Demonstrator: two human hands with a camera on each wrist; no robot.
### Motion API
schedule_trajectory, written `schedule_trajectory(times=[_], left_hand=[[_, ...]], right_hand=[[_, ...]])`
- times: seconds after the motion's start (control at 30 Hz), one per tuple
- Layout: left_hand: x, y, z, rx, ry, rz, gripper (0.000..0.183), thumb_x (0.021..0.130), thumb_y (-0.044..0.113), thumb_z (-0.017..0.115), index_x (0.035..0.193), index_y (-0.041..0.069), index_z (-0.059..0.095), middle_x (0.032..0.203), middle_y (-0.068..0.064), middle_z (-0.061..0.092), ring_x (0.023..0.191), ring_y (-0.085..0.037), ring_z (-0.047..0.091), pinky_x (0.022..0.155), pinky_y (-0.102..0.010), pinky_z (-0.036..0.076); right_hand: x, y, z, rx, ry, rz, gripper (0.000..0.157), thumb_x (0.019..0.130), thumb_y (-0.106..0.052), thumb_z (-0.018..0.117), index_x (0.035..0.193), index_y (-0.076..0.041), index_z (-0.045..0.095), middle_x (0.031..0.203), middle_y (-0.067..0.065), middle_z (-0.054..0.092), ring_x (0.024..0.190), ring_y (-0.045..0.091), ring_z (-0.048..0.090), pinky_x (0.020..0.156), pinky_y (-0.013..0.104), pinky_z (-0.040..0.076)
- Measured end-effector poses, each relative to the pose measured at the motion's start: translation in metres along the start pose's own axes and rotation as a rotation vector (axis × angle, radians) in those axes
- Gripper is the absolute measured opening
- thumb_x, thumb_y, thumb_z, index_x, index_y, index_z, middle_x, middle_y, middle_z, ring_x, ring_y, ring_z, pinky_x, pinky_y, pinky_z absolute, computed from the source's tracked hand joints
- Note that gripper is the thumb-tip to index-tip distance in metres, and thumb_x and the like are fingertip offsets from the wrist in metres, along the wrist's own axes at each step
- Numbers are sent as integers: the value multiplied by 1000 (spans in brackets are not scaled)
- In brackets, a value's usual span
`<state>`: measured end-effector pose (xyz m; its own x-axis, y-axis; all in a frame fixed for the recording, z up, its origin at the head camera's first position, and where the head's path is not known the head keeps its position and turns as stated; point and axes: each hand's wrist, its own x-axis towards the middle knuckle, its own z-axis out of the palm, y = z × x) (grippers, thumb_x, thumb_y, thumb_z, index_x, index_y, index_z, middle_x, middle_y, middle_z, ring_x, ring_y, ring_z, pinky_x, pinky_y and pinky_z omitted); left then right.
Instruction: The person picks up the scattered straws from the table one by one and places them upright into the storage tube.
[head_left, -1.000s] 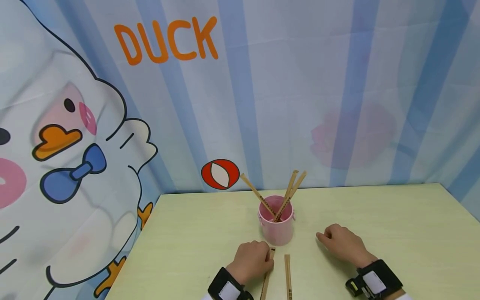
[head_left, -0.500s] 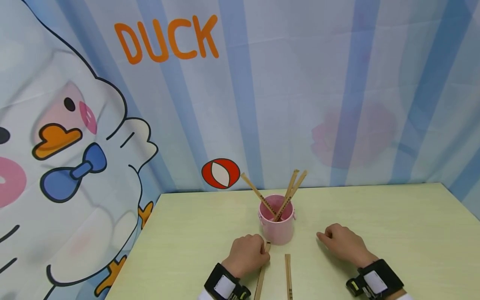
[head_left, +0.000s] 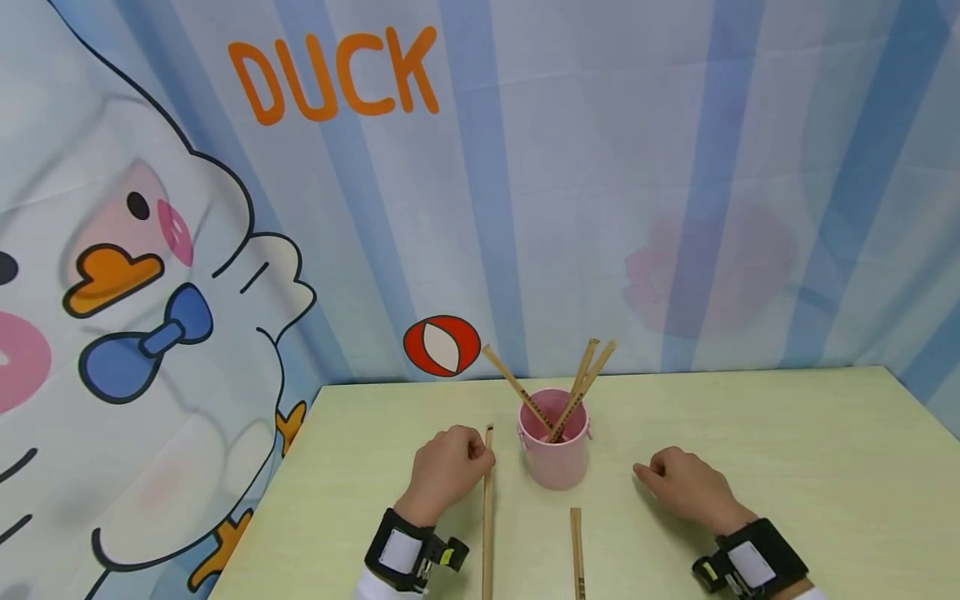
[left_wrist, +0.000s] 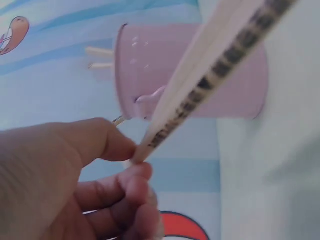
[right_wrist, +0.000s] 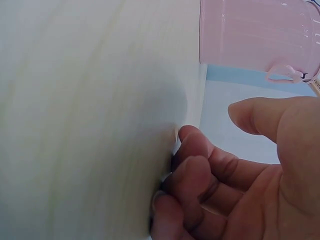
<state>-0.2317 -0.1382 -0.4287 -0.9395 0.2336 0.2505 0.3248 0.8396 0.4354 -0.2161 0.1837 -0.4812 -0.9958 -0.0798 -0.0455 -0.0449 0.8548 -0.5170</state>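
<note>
My left hand [head_left: 448, 467] pinches a long wooden chopstick [head_left: 488, 517] near its far end, between thumb and fingertips. Dark printed marks run along this chopstick in the left wrist view, where it slants across a pink bucket [left_wrist: 150, 65]. The hand stands just left of the bucket [head_left: 555, 462], apart from it. Several chopsticks [head_left: 588, 375] lean inside the bucket with their ends above the rim. Another chopstick [head_left: 577, 550] lies on the table in front of the bucket. My right hand [head_left: 686, 483] rests on the table, right of the bucket, fingers loosely curled and holding nothing.
The pale wooden table [head_left: 810, 442] ends at a curtain [head_left: 585, 208] printed with a duck, a ball and blue stripes. A black wrist strap with a small camera sits on each forearm.
My left hand has moved forward and to the left with the chopstick, which has swung more upright in the head view. The right hand, bucket and other chopsticks stay put.
</note>
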Motion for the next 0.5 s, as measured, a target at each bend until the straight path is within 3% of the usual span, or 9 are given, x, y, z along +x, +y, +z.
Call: schedule_trajectory(times=[0.23,0.37,0.5], left_hand=[[5,1,-29,-41,309,-51,18,83,26,58,66,19,58,55,8,48,48,-9,43,41,-27,34],[8,6,-44,-88,514,-12,18,85,25,60,71,14,62,58,7,51,53,-9,47,43,-28,38],[12,11,-59,-158,713,76,17,86,22,60,74,10,63,60,3,53,55,-9,49,48,-30,40]], right_hand=[[0,1,0,5,0,-1,39,90,-36,54,60,-12,50,52,-3,39,48,13,40,46,28,28],[2,3,1,5,3,-2,40,90,-37,54,59,-12,49,51,-3,39,47,13,40,46,28,28],[2,3,2,5,2,-7,39,91,-37,54,60,-12,50,52,-3,40,48,13,41,46,28,29]])
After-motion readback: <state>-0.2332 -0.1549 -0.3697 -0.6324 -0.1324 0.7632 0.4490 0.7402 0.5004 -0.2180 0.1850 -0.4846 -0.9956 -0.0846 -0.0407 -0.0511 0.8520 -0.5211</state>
